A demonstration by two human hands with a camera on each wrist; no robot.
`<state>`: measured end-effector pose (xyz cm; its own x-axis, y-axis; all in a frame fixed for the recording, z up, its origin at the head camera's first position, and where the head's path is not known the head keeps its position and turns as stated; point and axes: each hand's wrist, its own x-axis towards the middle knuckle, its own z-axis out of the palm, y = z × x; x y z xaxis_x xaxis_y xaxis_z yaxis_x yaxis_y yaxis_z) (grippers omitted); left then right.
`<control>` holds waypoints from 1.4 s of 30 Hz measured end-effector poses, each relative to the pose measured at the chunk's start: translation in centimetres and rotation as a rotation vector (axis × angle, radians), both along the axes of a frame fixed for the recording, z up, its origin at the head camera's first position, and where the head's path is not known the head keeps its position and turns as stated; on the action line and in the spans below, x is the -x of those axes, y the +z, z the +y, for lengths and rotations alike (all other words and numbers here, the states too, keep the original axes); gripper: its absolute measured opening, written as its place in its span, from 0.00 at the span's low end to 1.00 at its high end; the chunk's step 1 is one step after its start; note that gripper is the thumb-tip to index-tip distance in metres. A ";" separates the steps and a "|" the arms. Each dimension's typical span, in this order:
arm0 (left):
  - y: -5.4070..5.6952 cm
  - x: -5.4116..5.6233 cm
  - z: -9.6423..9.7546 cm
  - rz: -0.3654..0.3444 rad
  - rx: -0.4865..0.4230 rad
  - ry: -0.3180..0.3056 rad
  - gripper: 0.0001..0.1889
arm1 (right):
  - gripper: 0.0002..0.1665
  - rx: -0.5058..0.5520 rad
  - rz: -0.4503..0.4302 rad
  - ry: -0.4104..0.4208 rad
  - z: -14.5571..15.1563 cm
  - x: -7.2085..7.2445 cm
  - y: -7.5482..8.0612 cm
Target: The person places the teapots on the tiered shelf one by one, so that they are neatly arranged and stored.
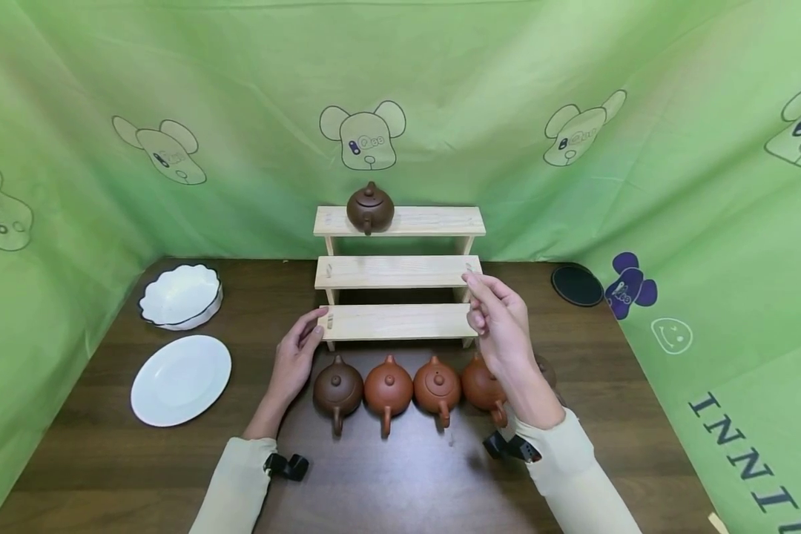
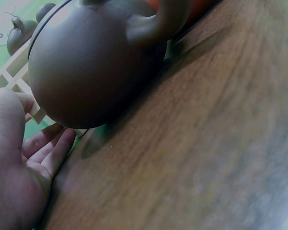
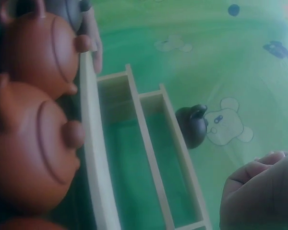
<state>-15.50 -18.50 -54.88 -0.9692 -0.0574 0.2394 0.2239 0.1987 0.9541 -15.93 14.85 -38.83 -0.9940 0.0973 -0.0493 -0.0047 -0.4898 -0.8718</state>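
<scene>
My left hand (image 1: 298,354) touches the left end of the lowest step of a pale wooden three-step stand (image 1: 400,322) with its thumb and fingers. In front of that stand several clay teapots stand in a row, among them a dark brown teapot (image 1: 337,388) near my left hand and two reddish ones (image 1: 389,386). Above the right part of the row I hold my right hand (image 1: 503,326) with curled fingers and nothing visible in it; it partly covers an orange-brown teapot (image 1: 479,386) and a darker one. Another dark brown teapot (image 1: 370,208) sits on the top step, left of centre.
On the left of the wooden table (image 1: 400,489) are a scalloped white bowl (image 1: 182,297) and a white oval plate (image 1: 181,380). A black round disc (image 1: 577,285) lies at the back right. Green printed cloth (image 1: 440,59) encloses the back and sides.
</scene>
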 end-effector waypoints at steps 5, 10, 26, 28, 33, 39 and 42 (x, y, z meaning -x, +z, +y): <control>0.3 -0.2 0.0 -0.028 0.020 0.009 0.20 | 0.17 -0.030 -0.012 0.016 0.5 -0.8 -0.6; 1.6 -0.6 0.6 -0.091 0.001 0.009 0.20 | 0.19 -0.044 -0.007 0.031 1.3 -1.3 -1.3; 0.2 -0.1 0.3 -0.008 0.012 0.003 0.21 | 0.18 -0.180 0.025 0.015 6.0 -3.4 -3.1; -0.1 0.1 0.2 -0.003 0.019 -0.005 0.21 | 0.18 -0.185 0.022 0.004 6.6 -3.6 -3.4; -0.9 0.5 -0.1 0.015 0.019 0.002 0.20 | 0.16 -0.200 0.010 -0.010 8.0 -4.3 -4.2; 0.3 -0.3 0.2 0.020 -0.008 -0.005 0.21 | 0.16 -0.243 -0.002 -0.010 9.8 -5.6 -5.2; 0.3 -0.3 0.2 0.029 -0.022 0.000 0.20 | 0.16 -0.263 -0.025 -0.001 10.8 -6.2 -5.7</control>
